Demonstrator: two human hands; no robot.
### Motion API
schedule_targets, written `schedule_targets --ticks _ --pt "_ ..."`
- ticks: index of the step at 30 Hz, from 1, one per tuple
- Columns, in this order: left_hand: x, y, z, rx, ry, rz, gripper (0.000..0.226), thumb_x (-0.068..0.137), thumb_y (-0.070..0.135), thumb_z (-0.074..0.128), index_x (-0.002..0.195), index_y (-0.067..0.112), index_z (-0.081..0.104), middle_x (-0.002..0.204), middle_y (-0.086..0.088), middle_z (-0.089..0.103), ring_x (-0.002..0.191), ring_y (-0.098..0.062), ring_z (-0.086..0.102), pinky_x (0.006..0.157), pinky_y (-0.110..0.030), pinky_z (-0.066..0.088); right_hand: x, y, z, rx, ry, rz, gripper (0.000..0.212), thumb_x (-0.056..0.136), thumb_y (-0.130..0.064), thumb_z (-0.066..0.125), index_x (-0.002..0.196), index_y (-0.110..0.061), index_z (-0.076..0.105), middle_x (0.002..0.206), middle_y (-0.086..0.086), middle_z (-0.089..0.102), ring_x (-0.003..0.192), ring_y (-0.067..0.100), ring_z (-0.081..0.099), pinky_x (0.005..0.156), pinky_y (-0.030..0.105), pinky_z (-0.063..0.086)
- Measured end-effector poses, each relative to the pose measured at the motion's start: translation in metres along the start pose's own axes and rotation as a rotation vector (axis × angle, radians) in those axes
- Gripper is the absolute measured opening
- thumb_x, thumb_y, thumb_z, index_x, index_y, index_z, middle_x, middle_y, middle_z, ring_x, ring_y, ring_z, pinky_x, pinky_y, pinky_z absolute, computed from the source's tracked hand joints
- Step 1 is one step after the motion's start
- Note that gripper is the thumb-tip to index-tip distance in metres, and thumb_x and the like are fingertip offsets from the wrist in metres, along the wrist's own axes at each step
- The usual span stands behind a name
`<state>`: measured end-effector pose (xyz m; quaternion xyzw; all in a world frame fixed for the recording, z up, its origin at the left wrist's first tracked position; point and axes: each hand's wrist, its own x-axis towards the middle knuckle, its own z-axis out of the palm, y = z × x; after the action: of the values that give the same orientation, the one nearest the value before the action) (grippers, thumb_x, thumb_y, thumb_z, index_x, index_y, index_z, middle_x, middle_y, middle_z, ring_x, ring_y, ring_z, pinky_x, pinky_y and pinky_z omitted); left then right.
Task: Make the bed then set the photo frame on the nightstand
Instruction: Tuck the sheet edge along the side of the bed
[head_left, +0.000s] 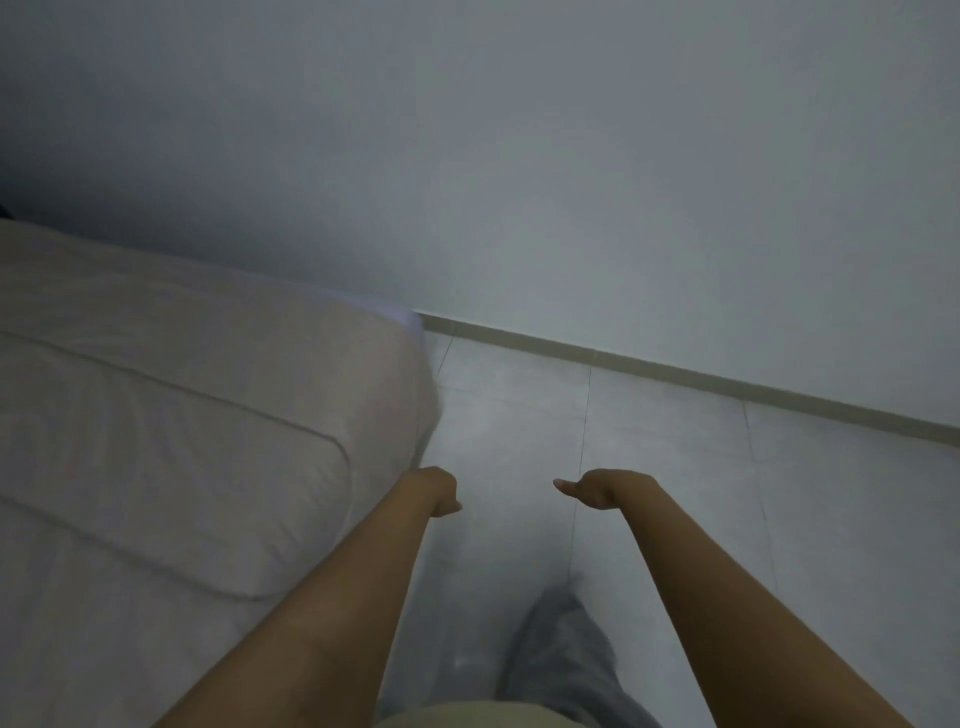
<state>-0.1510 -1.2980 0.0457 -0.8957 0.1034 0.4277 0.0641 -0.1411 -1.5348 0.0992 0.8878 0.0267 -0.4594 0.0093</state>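
The bed (156, 415) fills the left, covered by a smooth beige quilt (218, 467) with stitched seams; its far corner hangs down near the wall. Both my arms reach forward over the floor beside the bed. My left hand (440, 491) bends down at the wrist just off the quilt's edge, with only the thumb and the back of the hand showing. My right hand (597, 489) hangs the same way, thumb pointing left. Nothing shows in either hand. No photo frame or nightstand is in view.
A pale tiled floor (675, 493) runs between the bed and a plain white wall (571, 182) with a beige skirting board (675, 371). My leg in grey trousers (566, 660) steps forward at the bottom.
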Motion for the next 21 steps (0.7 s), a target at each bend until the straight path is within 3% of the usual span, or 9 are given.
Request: schedule_targets --ticks 8,18,21 --pt "0.119 -0.026 -0.18 -0.252 0.075 -0.112 0.058 0.103 0.039 0.034 0.147 0.001 0.037 0.156 -0.015 0.033 0.144 -0.03 0.033 0.119 -0.04 0.027 0.126 0.028 -0.23 -0.359 -0.026 -0.066 0.075 0.098 -0.059 0.015 0.15 -0.006 0.028 0.16 0.011 0.02 0.148 0.029 0.019 0.12 0.045 0.015" --pt "0.227 -0.163 -0.301 -0.401 0.032 -0.318 0.054 0.102 0.039 0.038 0.147 0.008 0.039 0.155 -0.008 0.037 0.142 -0.026 0.037 0.117 -0.038 0.031 0.268 -0.082 -0.44 -0.469 0.033 -0.244 0.076 0.097 -0.061 0.021 0.147 -0.006 0.035 0.157 0.01 0.029 0.144 0.029 0.03 0.117 0.042 0.023" --pt "0.246 -0.206 -0.341 -0.495 0.01 -0.378 0.05 0.103 0.031 0.039 0.144 0.002 0.043 0.151 -0.012 0.041 0.139 -0.028 0.04 0.114 -0.036 0.031 0.302 -0.115 -0.491 -0.474 0.056 -0.268 0.076 0.096 -0.062 0.025 0.146 -0.006 0.038 0.155 0.011 0.034 0.142 0.029 0.034 0.117 0.041 0.025"
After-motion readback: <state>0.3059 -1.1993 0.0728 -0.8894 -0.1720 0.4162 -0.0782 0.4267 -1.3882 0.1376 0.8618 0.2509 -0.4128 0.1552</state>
